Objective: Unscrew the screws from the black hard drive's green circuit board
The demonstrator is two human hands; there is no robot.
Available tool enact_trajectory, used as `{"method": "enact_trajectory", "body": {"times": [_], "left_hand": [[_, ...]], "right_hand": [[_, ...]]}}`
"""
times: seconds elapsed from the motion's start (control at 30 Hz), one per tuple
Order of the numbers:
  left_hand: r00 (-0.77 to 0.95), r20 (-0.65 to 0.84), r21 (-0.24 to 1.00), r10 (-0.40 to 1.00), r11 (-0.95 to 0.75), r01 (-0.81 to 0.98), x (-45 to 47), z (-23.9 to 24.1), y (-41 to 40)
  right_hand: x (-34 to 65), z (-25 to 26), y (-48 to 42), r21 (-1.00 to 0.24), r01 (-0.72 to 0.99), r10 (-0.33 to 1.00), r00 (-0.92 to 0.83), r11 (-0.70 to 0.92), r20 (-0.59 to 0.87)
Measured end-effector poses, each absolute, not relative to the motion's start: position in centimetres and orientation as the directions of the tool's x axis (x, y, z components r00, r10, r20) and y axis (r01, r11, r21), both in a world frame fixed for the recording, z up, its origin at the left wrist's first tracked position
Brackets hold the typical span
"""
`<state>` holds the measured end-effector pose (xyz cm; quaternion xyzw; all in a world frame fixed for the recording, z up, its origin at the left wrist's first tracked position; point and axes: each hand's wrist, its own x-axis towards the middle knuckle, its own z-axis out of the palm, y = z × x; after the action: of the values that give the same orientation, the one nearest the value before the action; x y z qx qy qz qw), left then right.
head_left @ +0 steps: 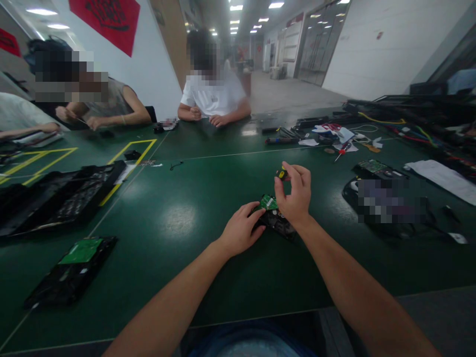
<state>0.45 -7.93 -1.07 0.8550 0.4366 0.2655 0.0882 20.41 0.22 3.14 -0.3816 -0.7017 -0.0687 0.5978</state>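
In front of me on the table lies a small black device (279,224) with a green circuit board (268,202) at its far end. My left hand (243,225) grips its left side, fingers on the board's edge and thumb low on the near side. Raised just above the device, my right hand (295,191) pinches a small black-and-yellow object (281,174) between thumb and fingers. It looks like a tool handle seen end-on, but no shaft shows. My right wrist hides part of the device's right side.
A similar black device (70,272) with a green board lies near left, below a large black casing (67,196). Right of me are a dark pouch-like item (386,203), a red screwdriver (342,152) and a cable pile (416,124). A person in white (213,96) sits opposite.
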Motion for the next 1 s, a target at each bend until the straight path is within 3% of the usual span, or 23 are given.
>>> {"method": "enact_trajectory", "body": {"times": [1.0], "left_hand": [[0.475,0.379,0.383,0.794,-0.602,0.701,0.46,-1.00,-7.98]], "right_hand": [[20.53,3.20,0.19,-0.356,0.629,0.464,-0.008,0.691,0.886]]}}
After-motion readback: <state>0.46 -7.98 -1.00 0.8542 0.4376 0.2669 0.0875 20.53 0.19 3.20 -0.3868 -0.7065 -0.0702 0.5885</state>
